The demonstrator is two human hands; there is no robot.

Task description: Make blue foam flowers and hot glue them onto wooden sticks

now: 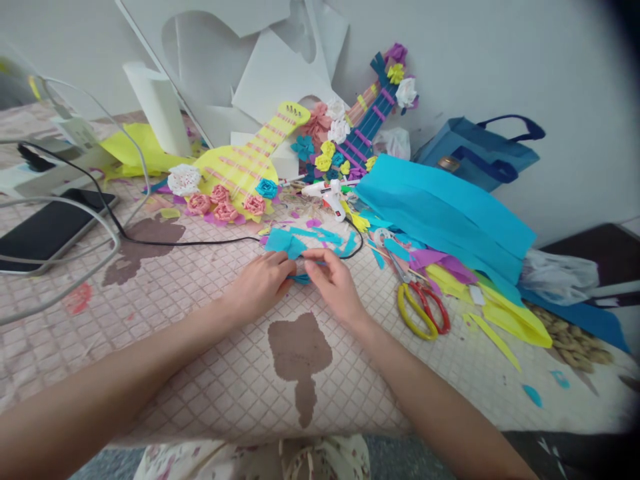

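Observation:
My left hand (261,283) and my right hand (334,283) meet over the middle of the table, fingers closed on a small piece of blue crepe paper (301,279). Part of that piece is hidden behind the fingers. Just beyond my fingertips lie light blue paper strips (320,235) and a flat blue paper scrap (279,240). A white glue gun (327,197) rests farther back. Behind my left hand is a yellow guitar-shaped cutout (235,163) decorated with paper flowers; a dark blue one (367,130) leans on the wall.
Scissors (423,310) with yellow and red handles lie right of my right hand, near a large blue crepe paper sheet (445,213). A black cable (200,243) crosses the quilted cloth (210,373). On the left are a phone (50,227) and a power strip (45,173).

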